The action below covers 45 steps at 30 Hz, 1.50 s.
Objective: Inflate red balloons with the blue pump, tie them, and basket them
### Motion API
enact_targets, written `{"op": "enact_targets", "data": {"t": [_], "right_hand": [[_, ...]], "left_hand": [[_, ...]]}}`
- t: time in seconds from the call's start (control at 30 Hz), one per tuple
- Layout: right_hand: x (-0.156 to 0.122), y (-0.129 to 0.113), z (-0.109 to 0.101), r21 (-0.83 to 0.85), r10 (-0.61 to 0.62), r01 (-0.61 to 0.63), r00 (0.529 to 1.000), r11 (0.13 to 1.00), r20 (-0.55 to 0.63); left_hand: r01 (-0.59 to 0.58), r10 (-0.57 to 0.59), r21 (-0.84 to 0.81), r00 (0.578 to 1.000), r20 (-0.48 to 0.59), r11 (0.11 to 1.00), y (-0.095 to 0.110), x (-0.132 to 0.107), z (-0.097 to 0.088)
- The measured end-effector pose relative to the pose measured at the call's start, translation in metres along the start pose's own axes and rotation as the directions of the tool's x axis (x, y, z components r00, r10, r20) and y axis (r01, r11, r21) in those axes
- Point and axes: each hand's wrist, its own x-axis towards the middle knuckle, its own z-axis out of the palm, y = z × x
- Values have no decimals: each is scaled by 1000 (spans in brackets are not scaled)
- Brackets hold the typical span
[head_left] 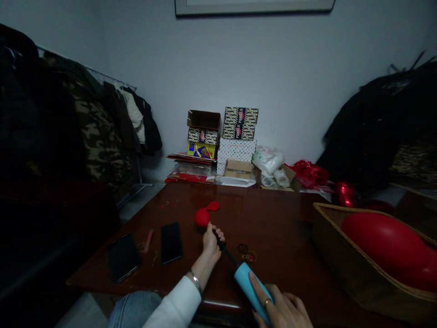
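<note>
My left hand is closed around the black nozzle of a hand pump, pinching the neck of a small red balloon that lies limp on the dark wooden table. Lower down, my right hand wraps the pump's light blue barrel, a ring showing on one finger. The pump slants from the lower right up toward the balloon.
Two dark phones and a pink stick lie at the left of the table; rubber bands lie near the pump. A wicker basket holding a big red balloon stands right. Boxes and bags pile behind.
</note>
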Motion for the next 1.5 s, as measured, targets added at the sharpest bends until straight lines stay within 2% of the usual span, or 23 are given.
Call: {"op": "enact_targets", "data": {"t": [0.37, 0.63, 0.83, 0.97, 1.03, 1.17, 1.37, 1.5], "right_hand": [[44, -30, -3, -51, 119, -116, 992, 992, 52], [46, -31, -6, -10, 184, -183, 977, 983, 104], [46, -27, -10, 57, 175, -183, 977, 982, 123], [46, -23, -10, 129, 180, -197, 974, 972, 135], [46, -21, -10, 157, 194, -218, 968, 963, 157], [49, -24, -10, 134, 208, -235, 960, 963, 188], [45, -35, -2, 3, 147, -147, 986, 989, 85], [35, -28, 3, -11, 57, -57, 998, 998, 31]], "left_hand": [[13, -14, 46, 1000, 22, 999, -19, -9, -5], [78, -77, 9, 997, -16, 997, -12, -15, -1], [106, -103, -47, 993, 64, 993, -9, -15, -2], [175, -158, -103, 975, 160, 979, -7, -16, -1], [191, -171, -111, 970, 171, 975, -7, -16, -2], [139, -130, -69, 985, 116, 988, -11, -15, -3], [-1, 4, 56, 998, -65, 998, -11, -6, -5], [-31, 35, 56, 996, -79, 998, -6, 4, -9]]}}
